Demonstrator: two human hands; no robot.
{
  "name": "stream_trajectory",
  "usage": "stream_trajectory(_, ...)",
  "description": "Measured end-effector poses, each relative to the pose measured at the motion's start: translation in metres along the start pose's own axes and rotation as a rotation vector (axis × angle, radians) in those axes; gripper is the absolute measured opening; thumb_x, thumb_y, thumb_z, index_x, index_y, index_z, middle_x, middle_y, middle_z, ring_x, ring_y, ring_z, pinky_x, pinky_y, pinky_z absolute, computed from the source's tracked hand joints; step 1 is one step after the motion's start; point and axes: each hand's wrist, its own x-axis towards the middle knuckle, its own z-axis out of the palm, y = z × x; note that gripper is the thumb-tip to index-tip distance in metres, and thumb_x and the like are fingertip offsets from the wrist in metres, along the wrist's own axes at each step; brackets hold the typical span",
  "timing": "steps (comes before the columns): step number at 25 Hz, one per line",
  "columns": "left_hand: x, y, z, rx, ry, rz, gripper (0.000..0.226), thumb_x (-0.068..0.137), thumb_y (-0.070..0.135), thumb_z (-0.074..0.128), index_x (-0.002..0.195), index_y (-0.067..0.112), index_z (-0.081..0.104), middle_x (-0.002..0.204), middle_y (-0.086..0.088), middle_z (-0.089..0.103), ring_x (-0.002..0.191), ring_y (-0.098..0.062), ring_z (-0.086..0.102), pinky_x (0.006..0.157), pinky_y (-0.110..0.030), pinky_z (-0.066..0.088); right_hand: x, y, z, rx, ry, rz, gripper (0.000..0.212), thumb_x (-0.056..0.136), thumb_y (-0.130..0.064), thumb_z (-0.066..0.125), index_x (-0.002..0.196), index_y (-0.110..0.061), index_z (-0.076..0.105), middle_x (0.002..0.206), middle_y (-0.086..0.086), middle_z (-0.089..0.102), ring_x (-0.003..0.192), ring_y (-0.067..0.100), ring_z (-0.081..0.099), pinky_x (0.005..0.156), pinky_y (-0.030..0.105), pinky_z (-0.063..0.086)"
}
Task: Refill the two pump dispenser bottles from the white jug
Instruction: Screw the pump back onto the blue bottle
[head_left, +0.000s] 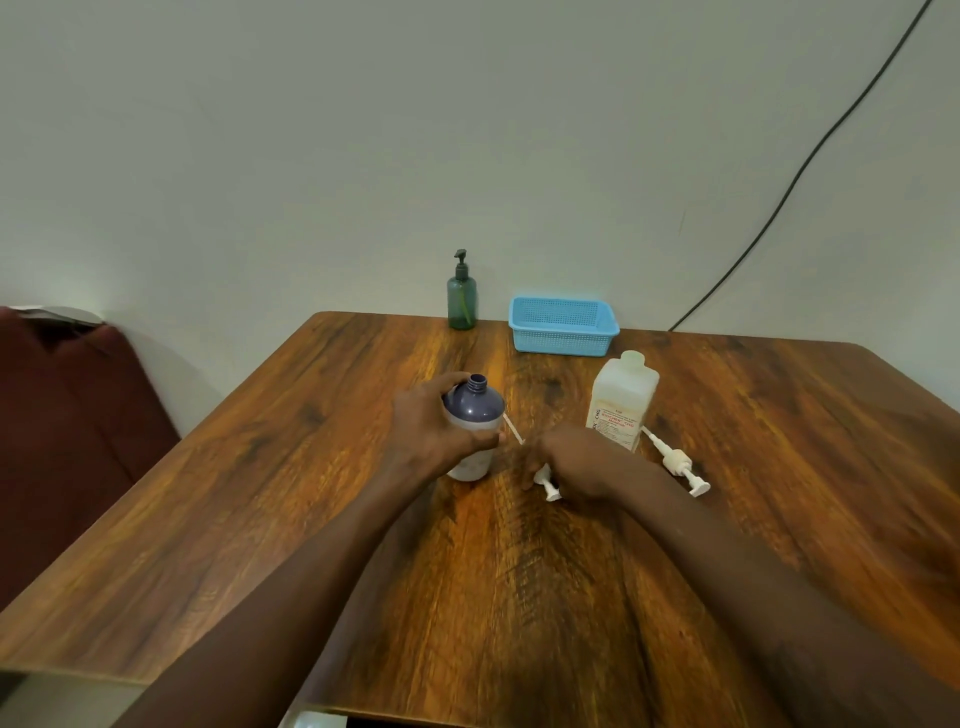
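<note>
Near the middle of the frame the purple bottle (474, 415) stood upright on the wooden table (571, 597), its long axis vertical and its uncapped neck pointing straight up. The left hand (431, 423) was wrapped around its shoulder, hiding much of the left side and the pale lower body. Just right of it, the right hand (574, 462) was curled over a white pump head (548, 483) lying on the table; its dip tube ran up and left toward the bottle, but the fingers were blurred and I could not tell how firmly they held it. Right of centre the white jug (621, 402) stood upright with its mouth open, its label too small to read. A second white pump (675, 460) lay flat beside the jug, running diagonally with its nozzle toward the lower right. At the table's far edge stood a green pump bottle (462, 296), upright and capped, near a blue basket (563, 327).
</note>
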Motion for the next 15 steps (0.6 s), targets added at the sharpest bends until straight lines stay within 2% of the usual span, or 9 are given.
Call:
stream_trajectory(3,-0.002,-0.002,0.001,0.012,-0.009,-0.015,0.087,0.056,0.065,0.087,0.130,0.022,0.068,0.120,0.005,0.073,0.103,-0.006,0.066,0.089,-0.023,0.056,0.002,-0.002,-0.001,-0.057,-0.002,0.012,0.044,0.086,-0.006,0.072,0.120,-0.035,0.073,0.126,-0.002,0.068,0.104,0.016,0.066,0.086,0.031,0.058)
stream_trajectory(6,-0.005,0.002,0.000,-0.002,0.001,-0.018,0.082,0.058,0.060,0.090,0.128,0.023,0.067,0.118,0.008,0.072,0.103,-0.005,0.065,0.089,-0.021,0.054,-0.001,-0.004,-0.009,0.066,0.125,0.013,0.038,0.091,-0.011,0.067,0.122,-0.032,0.073,0.122,-0.003,0.071,0.103,0.016,0.067,0.087,0.033,0.058)
stream_trajectory(10,-0.009,0.008,-0.001,-0.022,0.053,-0.038,0.077,0.059,0.046,0.095,0.128,0.023,0.067,0.113,0.014,0.066,0.101,-0.005,0.063,0.086,-0.017,0.051,-0.004,-0.010,-0.022,0.282,0.591,-0.030,0.027,0.094,-0.014,0.063,0.117,-0.024,0.072,0.114,0.001,0.074,0.102,0.016,0.067,0.090,0.039,0.057)
stream_trajectory(12,-0.009,0.010,0.001,-0.010,0.059,-0.056,0.078,0.058,0.042,0.096,0.128,0.021,0.068,0.116,0.010,0.068,0.103,-0.007,0.064,0.086,-0.019,0.053,-0.001,-0.020,-0.034,0.365,0.796,-0.031,0.017,0.096,-0.019,0.066,0.112,-0.017,0.069,0.108,0.005,0.073,0.097,0.018,0.068,0.082,0.039,0.059)
stream_trajectory(15,-0.009,0.011,0.006,-0.009,0.037,-0.060,0.079,0.059,0.042,0.097,0.129,0.020,0.068,0.121,0.005,0.071,0.105,-0.009,0.063,0.088,-0.022,0.054,0.002,-0.034,-0.058,0.517,1.020,0.014,0.024,0.098,-0.029,0.067,0.116,-0.014,0.066,0.104,-0.007,0.069,0.093,0.007,0.068,0.078,0.033,0.062)
